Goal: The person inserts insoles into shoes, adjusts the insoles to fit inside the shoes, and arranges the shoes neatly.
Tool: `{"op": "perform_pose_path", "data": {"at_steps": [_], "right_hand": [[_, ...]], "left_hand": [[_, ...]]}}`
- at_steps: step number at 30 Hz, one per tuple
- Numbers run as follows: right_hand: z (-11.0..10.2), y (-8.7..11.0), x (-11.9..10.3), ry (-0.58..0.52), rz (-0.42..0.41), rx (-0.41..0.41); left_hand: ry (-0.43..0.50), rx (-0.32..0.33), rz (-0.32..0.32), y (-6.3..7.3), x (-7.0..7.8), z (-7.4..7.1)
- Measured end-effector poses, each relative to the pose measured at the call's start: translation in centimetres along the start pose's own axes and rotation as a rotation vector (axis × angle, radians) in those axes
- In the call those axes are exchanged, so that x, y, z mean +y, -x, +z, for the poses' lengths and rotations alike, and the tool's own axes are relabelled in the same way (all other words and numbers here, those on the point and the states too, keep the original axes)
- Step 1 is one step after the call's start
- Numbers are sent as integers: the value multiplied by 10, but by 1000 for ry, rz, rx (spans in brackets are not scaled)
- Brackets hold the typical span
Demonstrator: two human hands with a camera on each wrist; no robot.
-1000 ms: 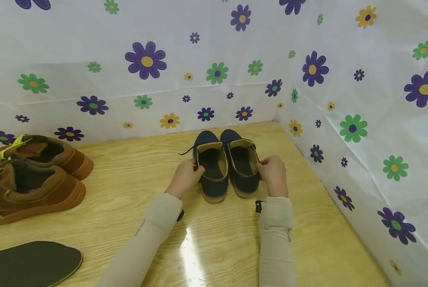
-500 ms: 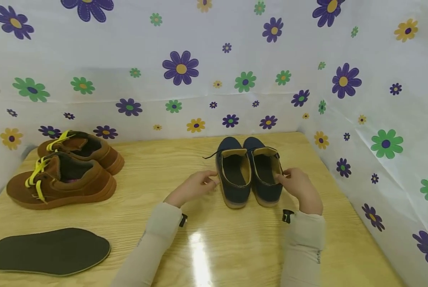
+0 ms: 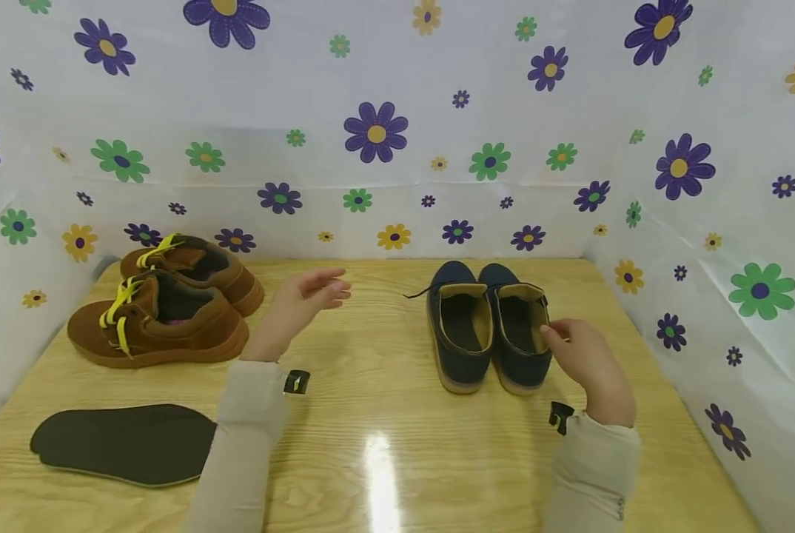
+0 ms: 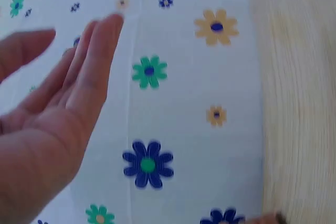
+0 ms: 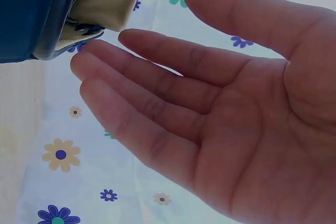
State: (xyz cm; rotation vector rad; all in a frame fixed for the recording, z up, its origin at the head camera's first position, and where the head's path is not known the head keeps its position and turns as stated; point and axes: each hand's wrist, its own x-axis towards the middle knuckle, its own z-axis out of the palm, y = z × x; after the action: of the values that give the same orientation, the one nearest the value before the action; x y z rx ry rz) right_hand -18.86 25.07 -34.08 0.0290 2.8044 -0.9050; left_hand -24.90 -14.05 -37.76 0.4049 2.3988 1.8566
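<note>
Two navy slip-on shoes stand side by side, toes toward the back wall: the left shoe (image 3: pixel 463 364) has a dark lace sticking out, and the right shoe (image 3: pixel 524 367) shows a tan lining. My right hand (image 3: pixel 587 363) is at the outer side of the right shoe; in the right wrist view its fingers (image 5: pixel 152 103) are extended with nothing between them, and part of a navy shoe (image 5: pixel 29 14) lies beyond the fingertips. My left hand (image 3: pixel 294 311) hovers between the navy pair and the brown shoes, holding nothing, fingers (image 4: pixel 94 72) nearly straight in the left wrist view.
Brown shoes with yellow laces, a nearer one (image 3: pixel 164 337) and a farther one (image 3: pixel 240 289), stand at the left. A dark insole (image 3: pixel 127 444) lies on the wooden table (image 3: pixel 344 414) in front of them. A flower-print sheet (image 3: pixel 251 141) encloses the back and sides.
My left hand has let go of the navy shoes and moved left, toward the brown shoes. My right hand has loosened its hold on the right navy shoe. The head view has turned left.
</note>
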Motion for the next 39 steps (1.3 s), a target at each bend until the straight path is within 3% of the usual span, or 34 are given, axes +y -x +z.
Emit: {"op": "perform_pose_path", "data": {"at_steps": [3,6,8,11,18,24,31,39], "right_hand": [[0,2,-2,-1,-10,-5],[1,3,-3,-1,-19,-11],[2,3,-5,-1,-22,-18],[2,4,-5,0,-24,-22],[1,6,-4,-3,-38,-28],[2,6,-8,3,-74,-33],[2,7,-8,-4,-79,-37],[0,6,-5,-20,-66,-33]], "left_hand": [[-93,200,3,2,-1,-20],[-235,360,-5,-2,-2,-43],[-327,437,-21,-5,-2,-58],[-437,481,-74,-11,-1,-78],[-791,412,-254,-21,-3,-105],[-967,333,-392,-25,-8,-113],[-1097,170,-417,-30,-11,-116],[-1106,156,-390,-30,-15,-115]]}}
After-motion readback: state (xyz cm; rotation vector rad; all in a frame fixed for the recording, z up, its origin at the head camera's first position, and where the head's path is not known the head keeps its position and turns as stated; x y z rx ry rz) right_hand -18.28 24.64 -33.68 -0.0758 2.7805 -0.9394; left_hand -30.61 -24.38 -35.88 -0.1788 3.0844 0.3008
